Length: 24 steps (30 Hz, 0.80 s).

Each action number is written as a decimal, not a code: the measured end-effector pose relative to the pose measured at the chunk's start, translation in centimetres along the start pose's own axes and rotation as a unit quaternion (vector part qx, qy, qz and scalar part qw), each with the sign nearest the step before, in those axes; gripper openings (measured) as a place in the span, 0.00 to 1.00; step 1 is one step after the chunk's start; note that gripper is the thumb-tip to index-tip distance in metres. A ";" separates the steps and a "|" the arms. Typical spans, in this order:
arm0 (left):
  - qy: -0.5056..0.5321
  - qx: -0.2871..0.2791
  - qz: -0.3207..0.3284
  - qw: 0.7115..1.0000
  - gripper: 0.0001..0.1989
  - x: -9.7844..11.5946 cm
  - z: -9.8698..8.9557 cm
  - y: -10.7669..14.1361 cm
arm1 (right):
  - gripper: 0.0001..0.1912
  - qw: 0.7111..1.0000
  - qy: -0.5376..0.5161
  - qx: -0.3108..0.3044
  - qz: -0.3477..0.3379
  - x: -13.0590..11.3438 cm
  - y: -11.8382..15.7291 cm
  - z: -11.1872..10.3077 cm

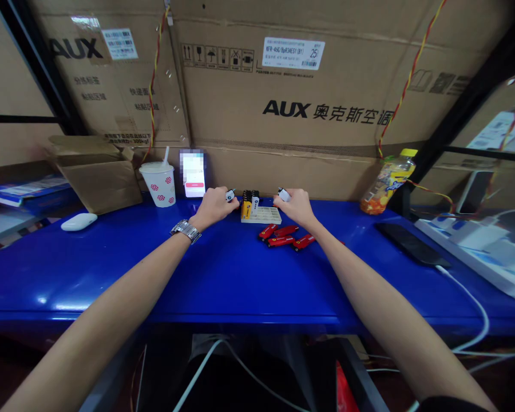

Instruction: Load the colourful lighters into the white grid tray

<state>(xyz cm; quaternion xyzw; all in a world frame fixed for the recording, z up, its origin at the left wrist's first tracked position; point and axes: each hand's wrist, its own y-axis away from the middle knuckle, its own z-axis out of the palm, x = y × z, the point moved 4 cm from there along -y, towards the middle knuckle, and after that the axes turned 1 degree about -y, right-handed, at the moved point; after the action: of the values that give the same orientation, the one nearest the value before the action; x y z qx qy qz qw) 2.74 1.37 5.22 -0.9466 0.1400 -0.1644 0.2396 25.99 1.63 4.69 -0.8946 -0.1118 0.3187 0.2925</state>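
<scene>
My left hand (213, 207) is closed around a white lighter (230, 195), whose end sticks out above the fingers. On the other side of the tray, my right hand (299, 207) grips another white lighter (284, 195). Between the hands sits a pale tray (269, 217) with small compartments. Yellow lighters (246, 209) and white lighters (255, 205) with black tops stand upright at its left end. Several red lighters (280, 242) lie loose on the blue table just in front of the tray, close to my right forearm.
Large cardboard boxes (240, 126) form a wall behind the table (223, 280). Left are a paper cup with a straw (158, 186), a lit phone (193, 177), a white case (79, 222) and a paper bag (100, 180). Right are a bottle (384, 186) and a cabled black phone (407, 243).
</scene>
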 end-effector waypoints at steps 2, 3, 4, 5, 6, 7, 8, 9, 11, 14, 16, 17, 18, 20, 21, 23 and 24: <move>0.001 -0.002 -0.002 1.000 0.14 0.0 0.0 0.0 | 0.16 1.000 -0.001 -0.003 -0.001 0.0 0.0 0.0; 0.001 -0.002 -0.002 1.000 0.14 0.0 0.0 0.0 | 0.17 1.000 0.000 -0.004 -0.001 0.0 0.1 0.1; 0.001 -0.002 -0.003 1.000 0.14 0.0 0.0 0.0 | 0.17 1.000 0.001 -0.005 -0.001 0.0 0.1 0.1; 0.001 -0.002 -0.004 1.000 0.14 0.0 0.0 0.0 | 0.17 1.000 0.002 -0.006 -0.002 0.0 0.1 0.1; 0.002 -0.002 -0.005 1.000 0.14 0.0 0.0 0.0 | 0.17 1.000 0.003 -0.006 -0.003 0.0 0.1 0.1; 0.003 -0.003 -0.007 1.000 0.13 0.0 0.0 0.0 | 0.17 1.000 0.004 -0.005 -0.004 0.0 0.1 0.2; 0.004 -0.004 -0.008 1.000 0.13 0.1 0.0 0.0 | 0.17 1.000 0.004 -0.006 -0.003 0.0 0.1 0.2; 0.004 -0.005 -0.010 1.000 0.13 0.1 0.0 0.1 | 0.17 1.000 0.004 -0.006 -0.002 0.0 0.1 0.2; -0.001 -0.005 -0.015 1.000 0.14 0.1 -0.1 0.1 | 0.18 1.000 0.004 -0.009 0.007 0.0 0.1 0.1; -0.013 0.004 -0.015 1.000 0.11 0.0 -0.1 0.1 | 0.19 1.000 0.000 -0.021 0.017 0.0 0.1 0.1; -0.017 0.013 -0.011 1.000 0.09 0.0 -0.1 0.1 | 0.20 0.999 -0.011 -0.033 0.008 0.1 0.1 0.2; -0.018 0.015 -0.010 1.000 0.09 0.0 -0.1 0.1 | 0.21 0.999 -0.025 -0.042 0.002 0.3 0.0 0.4; -0.018 0.014 -0.010 1.000 0.09 -0.1 -0.1 0.1 | 0.22 0.997 -0.048 -0.054 0.000 0.5 0.0 0.7; -0.016 0.007 -0.012 1.000 0.08 -0.1 0.0 0.2 | 0.27 0.991 -0.105 -0.082 0.001 1.0 0.0 1.4; -0.015 0.003 -0.012 1.000 0.08 -0.1 0.1 0.2 | 0.29 0.987 -0.131 -0.094 0.001 1.2 -0.1 1.7; -0.007 -0.002 -0.013 1.000 0.08 -0.1 0.1 0.2 | 0.31 0.981 -0.164 -0.106 -0.004 1.4 -0.1 2.2; -0.002 -0.003 -0.013 1.000 0.08 -0.1 0.1 0.2 | 0.30 0.980 -0.169 -0.108 -0.010 1.4 -0.1 2.3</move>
<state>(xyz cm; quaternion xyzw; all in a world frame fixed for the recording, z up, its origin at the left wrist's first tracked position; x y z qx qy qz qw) 2.63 1.27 5.02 -0.9494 0.1274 -0.1651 0.2348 25.58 3.30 2.65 -0.8530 -0.2021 0.4486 0.1742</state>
